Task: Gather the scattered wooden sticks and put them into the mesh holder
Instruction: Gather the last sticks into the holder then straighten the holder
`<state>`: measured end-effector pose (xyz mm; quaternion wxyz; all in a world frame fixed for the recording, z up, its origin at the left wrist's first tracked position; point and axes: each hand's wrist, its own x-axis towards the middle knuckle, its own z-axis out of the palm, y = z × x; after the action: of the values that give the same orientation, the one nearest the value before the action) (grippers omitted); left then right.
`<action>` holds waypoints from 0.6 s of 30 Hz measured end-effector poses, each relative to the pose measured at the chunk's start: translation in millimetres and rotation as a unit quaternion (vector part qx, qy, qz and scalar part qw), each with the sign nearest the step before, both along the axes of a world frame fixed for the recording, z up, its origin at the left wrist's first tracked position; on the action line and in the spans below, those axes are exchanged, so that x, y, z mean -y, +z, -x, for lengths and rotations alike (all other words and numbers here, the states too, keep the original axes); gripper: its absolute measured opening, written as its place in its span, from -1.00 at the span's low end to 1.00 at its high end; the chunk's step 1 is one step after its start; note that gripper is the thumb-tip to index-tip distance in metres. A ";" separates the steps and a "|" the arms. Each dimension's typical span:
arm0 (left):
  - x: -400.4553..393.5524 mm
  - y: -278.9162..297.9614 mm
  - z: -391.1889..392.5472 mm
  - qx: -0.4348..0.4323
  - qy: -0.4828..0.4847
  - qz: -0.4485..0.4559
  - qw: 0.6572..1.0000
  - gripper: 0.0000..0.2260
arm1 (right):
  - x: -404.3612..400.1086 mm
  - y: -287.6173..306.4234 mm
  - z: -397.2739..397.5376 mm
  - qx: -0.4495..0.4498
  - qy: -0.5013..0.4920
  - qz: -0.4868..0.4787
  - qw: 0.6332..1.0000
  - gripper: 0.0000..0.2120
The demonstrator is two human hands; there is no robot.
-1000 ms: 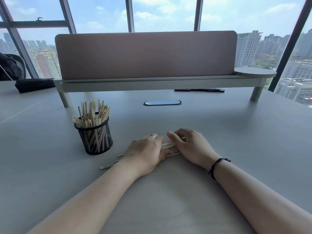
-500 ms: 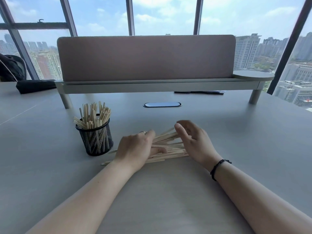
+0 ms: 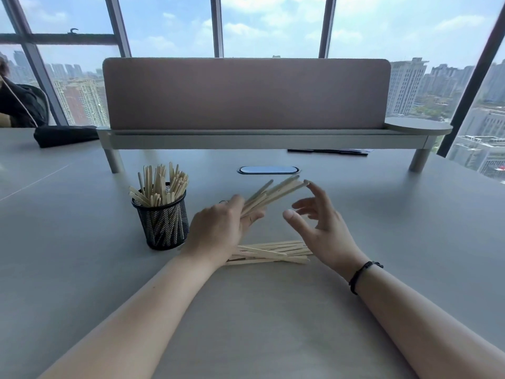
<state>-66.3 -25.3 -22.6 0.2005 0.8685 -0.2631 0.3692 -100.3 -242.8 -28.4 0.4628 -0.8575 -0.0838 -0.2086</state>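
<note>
A bundle of wooden sticks point(image 3: 269, 196) is clamped in the left hand point(image 3: 218, 228), raised off the counter point(image 3: 273, 310) and angled up toward the far right. A second group of loose sticks point(image 3: 273, 251) lies flat on the counter directly below, partly hidden under the left wrist. The right hand point(image 3: 322, 231) hangs just right of the bundle with fingers spread apart; one fingertip sits at the upper ends of the sticks, though contact cannot be confirmed. The mesh holder point(image 3: 164, 222) stands upright just left of the left hand, toward the left side of the counter, already packed with sticks. A raised shelf with a pink panel point(image 3: 246, 94) runs along the far edge.
</note>
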 end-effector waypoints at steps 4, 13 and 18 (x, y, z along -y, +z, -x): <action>-8.7 6.9 -2.4 -0.025 -0.010 0.107 0.994 -0.50 | -10.7 -0.8 3.3 -0.033 0.038 0.177 0.983 -0.12; -16.8 11.0 0.8 -0.063 -0.057 0.270 0.959 -0.53 | -73.4 -8.1 9.1 -0.083 0.119 0.327 0.934 -0.25; -19.6 8.8 -1.3 -0.064 -0.049 0.267 0.960 -0.47 | -69.6 -8.9 4.9 -0.066 0.087 0.300 0.948 -0.59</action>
<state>-65.0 -5.8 -13.8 0.4593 0.7914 -0.1843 0.3588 -105.1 -173.1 -37.3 0.2046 -0.9581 -0.1858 -0.0754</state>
